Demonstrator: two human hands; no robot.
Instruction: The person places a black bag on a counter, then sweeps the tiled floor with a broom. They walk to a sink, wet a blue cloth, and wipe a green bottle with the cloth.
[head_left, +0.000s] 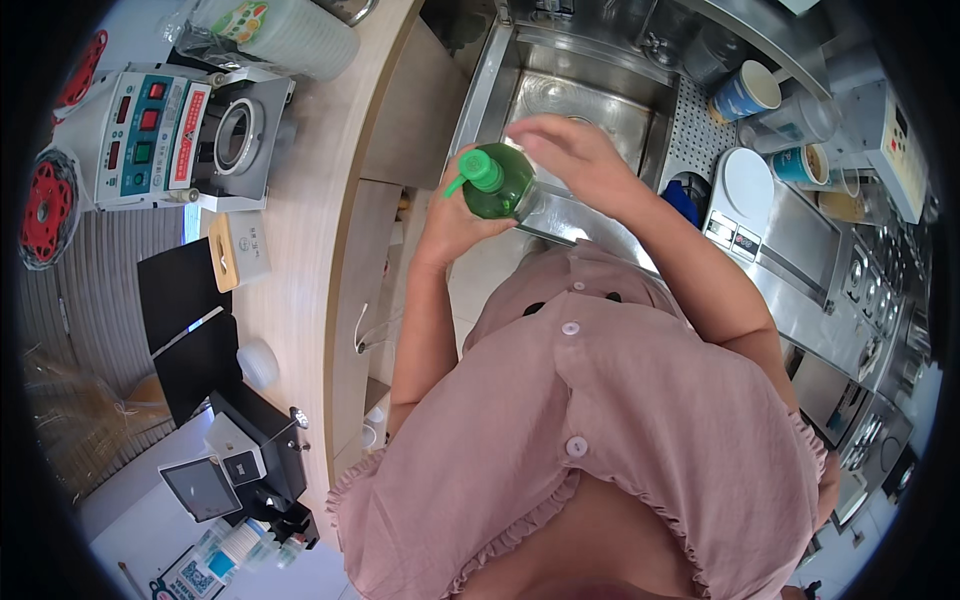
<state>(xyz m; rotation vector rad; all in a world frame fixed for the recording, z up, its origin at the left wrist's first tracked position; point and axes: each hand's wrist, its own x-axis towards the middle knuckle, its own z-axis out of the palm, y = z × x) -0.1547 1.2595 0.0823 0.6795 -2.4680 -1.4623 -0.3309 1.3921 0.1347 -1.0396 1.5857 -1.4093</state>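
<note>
My left hand (457, 232) is wrapped around a green pump bottle (502, 180), with the thumb along its lower side. The bottle has a bright green pump head (478, 169), whose spout points to the lower left. My right hand (574, 154) is just right of the bottle, its fingers stretched toward the upper left and holding nothing visible. Whether those fingertips touch the bottle is unclear. Both hands are at the near edge of a stainless steel sink (491, 97), whose basin lies beyond them.
On the wooden counter (307, 225) at left stand a cup sealing machine (142, 135), stacked plastic cups (300, 37), a tissue box (240, 251) and a tablet-like screen (199, 489). The steel counter at right holds a kitchen scale (739, 199), a blue paper cup (746, 90) and a blue cloth (681, 201).
</note>
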